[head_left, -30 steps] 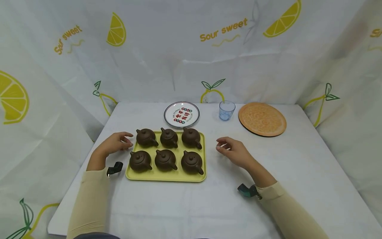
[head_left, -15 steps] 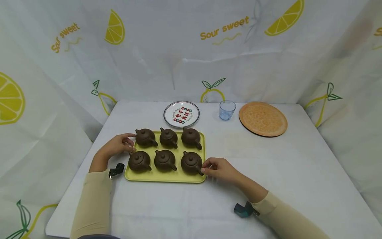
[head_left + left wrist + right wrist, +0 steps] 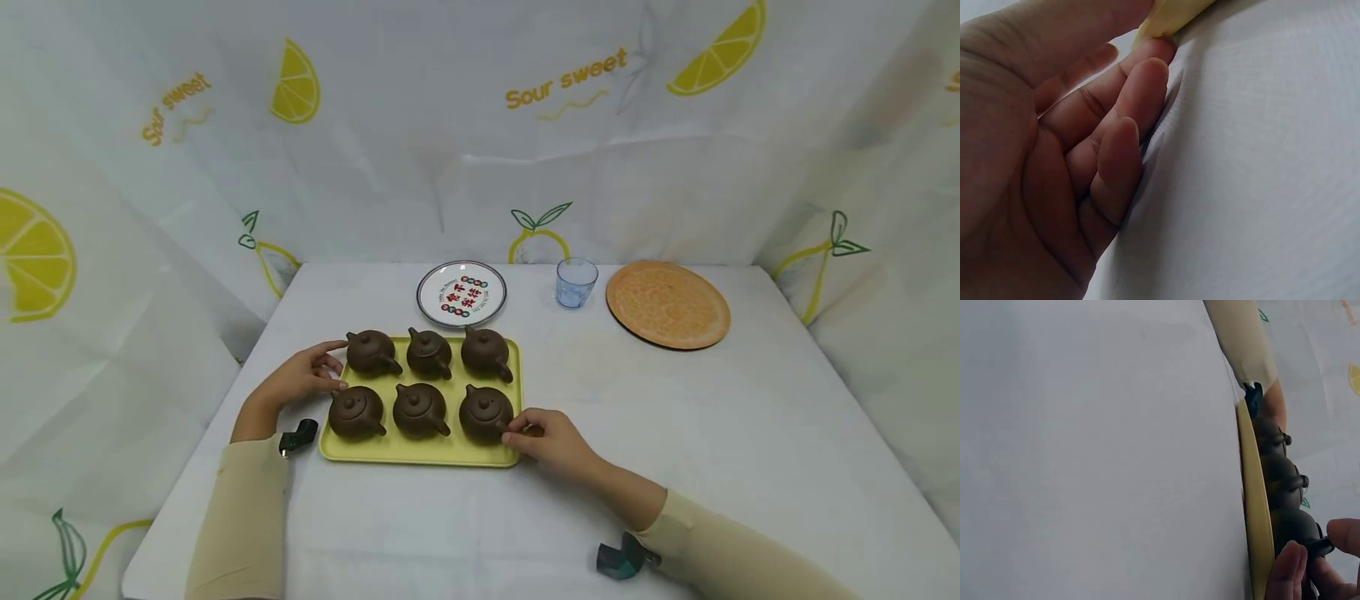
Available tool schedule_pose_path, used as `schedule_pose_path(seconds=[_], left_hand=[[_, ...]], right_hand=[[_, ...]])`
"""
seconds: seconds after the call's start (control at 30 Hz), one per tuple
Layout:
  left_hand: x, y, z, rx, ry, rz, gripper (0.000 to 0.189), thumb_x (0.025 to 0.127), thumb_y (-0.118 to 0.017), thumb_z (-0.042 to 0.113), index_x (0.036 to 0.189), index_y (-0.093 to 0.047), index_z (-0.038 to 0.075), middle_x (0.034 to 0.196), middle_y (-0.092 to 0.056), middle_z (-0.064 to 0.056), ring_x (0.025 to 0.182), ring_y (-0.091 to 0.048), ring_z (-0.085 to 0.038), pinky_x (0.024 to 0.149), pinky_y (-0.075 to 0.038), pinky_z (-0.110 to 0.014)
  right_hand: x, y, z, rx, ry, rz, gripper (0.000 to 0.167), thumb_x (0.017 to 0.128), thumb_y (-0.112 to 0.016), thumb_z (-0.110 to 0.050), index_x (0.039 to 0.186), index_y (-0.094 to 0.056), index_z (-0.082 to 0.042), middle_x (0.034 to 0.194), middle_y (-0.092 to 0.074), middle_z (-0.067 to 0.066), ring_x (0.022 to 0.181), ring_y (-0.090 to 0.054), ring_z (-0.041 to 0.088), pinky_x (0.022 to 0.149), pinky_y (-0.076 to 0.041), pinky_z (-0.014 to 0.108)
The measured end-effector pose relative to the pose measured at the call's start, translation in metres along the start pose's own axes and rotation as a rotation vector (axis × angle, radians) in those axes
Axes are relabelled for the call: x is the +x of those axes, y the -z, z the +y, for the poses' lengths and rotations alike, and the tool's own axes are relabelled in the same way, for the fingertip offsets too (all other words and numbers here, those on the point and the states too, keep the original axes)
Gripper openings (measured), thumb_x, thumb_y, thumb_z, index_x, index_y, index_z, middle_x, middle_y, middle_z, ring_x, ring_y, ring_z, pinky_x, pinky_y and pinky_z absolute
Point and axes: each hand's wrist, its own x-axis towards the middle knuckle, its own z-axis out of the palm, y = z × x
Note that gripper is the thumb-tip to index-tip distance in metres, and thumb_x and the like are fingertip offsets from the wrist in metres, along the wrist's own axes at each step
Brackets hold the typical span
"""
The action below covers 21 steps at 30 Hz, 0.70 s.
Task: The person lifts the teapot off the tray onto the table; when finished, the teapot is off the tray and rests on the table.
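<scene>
Several small dark brown teapots stand in two rows on a yellow tray. At the tray's left edge is my left hand, thumb and fingers around the rim; the left wrist view has the thumb over the tray corner and a fingertip against it. My right hand pinches the handle of the front right teapot. Seen from the right wrist, the thumb and fingers meet at that handle, and the teapot sits down on the tray.
Behind the tray lies a white plate with red characters. To its right are a blue clear glass and a round orange-brown mat. A white cloth covers the table, and printed curtains enclose it.
My right hand came in from the right, down to the front right teapot, and took its handle. My left hand moved right onto the tray's edge. The teapots keep their places.
</scene>
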Motion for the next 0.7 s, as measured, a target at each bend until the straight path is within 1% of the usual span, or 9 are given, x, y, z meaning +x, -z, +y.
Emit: schedule_pose_path(seconds=[0.07,0.17,0.23,0.3,0.43,0.5,0.7], left_hand=[[0.001,-0.002,-0.001,-0.010,-0.005,-0.002,0.082,0.079,-0.079,0.001,0.147,-0.033,-0.004,0.099,-0.058,-0.019,0.071,-0.059,-0.014,0.065,-0.047,-0.026],[0.002,-0.004,0.000,-0.011,-0.007,-0.005,0.083,0.080,-0.079,0.002,0.148,-0.031,-0.003,0.099,-0.059,-0.019,0.070,-0.060,-0.014,0.064,-0.047,-0.026],[0.001,-0.005,0.001,-0.013,-0.008,-0.006,0.084,0.080,-0.079,0.003,0.148,-0.030,-0.004,0.099,-0.059,-0.019,0.069,-0.060,-0.014,0.063,-0.048,-0.027],[0.001,-0.005,0.001,-0.016,-0.011,-0.009,0.085,0.080,-0.079,0.003,0.148,-0.029,-0.004,0.099,-0.059,-0.019,0.069,-0.060,-0.014,0.063,-0.048,-0.027],[0.002,-0.004,-0.001,-0.016,-0.008,-0.007,0.084,0.080,-0.079,0.002,0.148,-0.030,-0.004,0.100,-0.059,-0.019,0.070,-0.059,-0.014,0.064,-0.047,-0.027],[0.003,-0.003,-0.001,-0.006,0.000,-0.001,0.084,0.079,-0.079,0.003,0.148,-0.031,-0.003,0.100,-0.059,-0.019,0.071,-0.059,-0.014,0.065,-0.047,-0.026],[0.000,0.000,0.000,0.026,0.001,0.007,0.080,0.079,-0.080,0.006,0.146,-0.037,-0.003,0.101,-0.058,-0.017,0.074,-0.059,-0.014,0.068,-0.047,-0.025]], right_hand=[[-0.005,-0.001,-0.004,0.038,-0.013,0.030,0.016,0.089,-0.071,-0.014,0.092,-0.067,0.001,0.074,-0.066,0.012,0.067,-0.061,0.023,0.061,-0.051,0.033],[-0.010,-0.003,-0.003,0.073,-0.015,0.061,0.016,0.089,-0.070,-0.011,0.094,-0.066,0.004,0.075,-0.067,0.014,0.070,-0.064,0.026,0.065,-0.053,0.034],[-0.012,-0.002,-0.001,0.080,-0.006,0.076,0.014,0.089,-0.069,-0.009,0.093,-0.067,0.004,0.076,-0.067,0.015,0.071,-0.065,0.026,0.066,-0.053,0.033],[-0.012,-0.001,0.005,0.087,0.016,0.093,0.014,0.089,-0.069,-0.010,0.092,-0.067,0.003,0.075,-0.067,0.013,0.070,-0.065,0.024,0.065,-0.052,0.030],[-0.013,0.002,0.004,0.100,0.049,0.123,0.010,0.088,-0.068,-0.008,0.089,-0.068,0.003,0.075,-0.067,0.015,0.070,-0.064,0.024,0.065,-0.051,0.028],[-0.012,0.006,0.002,0.111,0.059,0.132,0.010,0.089,-0.068,-0.007,0.089,-0.068,0.003,0.078,-0.067,0.017,0.072,-0.065,0.025,0.066,-0.052,0.029],[-0.009,0.024,-0.010,0.181,0.068,0.152,0.010,0.089,-0.065,0.000,0.094,-0.065,0.008,0.093,-0.065,0.022,0.084,-0.065,0.040,0.074,-0.055,0.035]])
